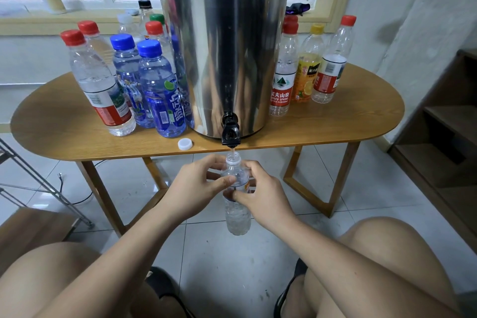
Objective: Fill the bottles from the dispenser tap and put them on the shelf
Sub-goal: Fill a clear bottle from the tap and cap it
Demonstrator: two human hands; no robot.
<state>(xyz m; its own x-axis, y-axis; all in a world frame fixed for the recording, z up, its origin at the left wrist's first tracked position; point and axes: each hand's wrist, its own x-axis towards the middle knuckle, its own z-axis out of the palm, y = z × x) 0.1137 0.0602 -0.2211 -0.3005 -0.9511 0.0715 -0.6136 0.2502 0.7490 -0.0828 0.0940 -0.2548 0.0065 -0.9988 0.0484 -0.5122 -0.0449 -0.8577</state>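
Ribbed clear plastic bottle [237,210], black tap [230,134]

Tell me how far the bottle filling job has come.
Done: the capped bottles on the left look filled. In hand: the left hand and the right hand hold an open bottle under the tap, water running in; its white cap lies on the table. Left: cap it, fill the clear bottles on the right, which look empty, then move everything to the shelf, where no bottle shows yet.

Both forearms reach forward and converge. The left hand [198,186] grips the bottle [237,217], thumb across its front. The right hand [260,196] grips the opposite side, thumb just below.
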